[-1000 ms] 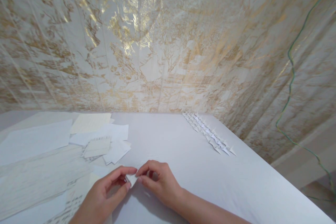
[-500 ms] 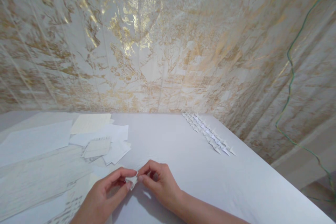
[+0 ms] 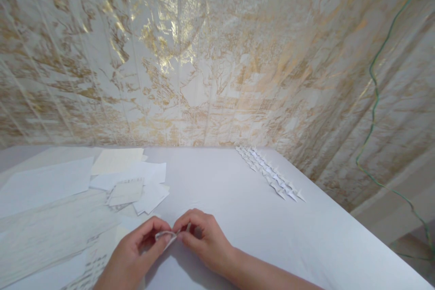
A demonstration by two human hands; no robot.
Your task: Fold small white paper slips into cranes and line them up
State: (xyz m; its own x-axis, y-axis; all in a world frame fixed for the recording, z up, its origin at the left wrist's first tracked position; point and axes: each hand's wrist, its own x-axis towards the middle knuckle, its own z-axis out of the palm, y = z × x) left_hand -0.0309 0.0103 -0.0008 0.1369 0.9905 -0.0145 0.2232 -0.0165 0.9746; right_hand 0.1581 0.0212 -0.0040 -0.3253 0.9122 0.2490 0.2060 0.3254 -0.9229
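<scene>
A small folded piece of white paper [image 3: 169, 238] is held between both hands, just above the white tabletop [image 3: 204, 186]. My left hand [image 3: 138, 245] pinches its left part between thumb and index finger. At its right end, the thumb and index fingertips of my right hand [image 3: 203, 237] close on the paper, and a thin edge pokes up between those fingers. My fingers hide part of the fold. Over on the right of the table, several small folded paper figures [image 3: 272, 174] with pointed tips stand in close rows.
Loose sheets, some with writing, cover the table's left side, including a large white sheet [image 3: 47, 183]. Small square papers [image 3: 126, 191] lie stacked near the middle left. A gold-patterned wall covering [image 3: 190, 77] rises behind, and a green-yellow wire [image 3: 374, 99] hangs at the right.
The paper has turned between my fingers and now shows a thin, curved edge. My right hand has shifted slightly left, with its fingertips closer to the left hand's.
</scene>
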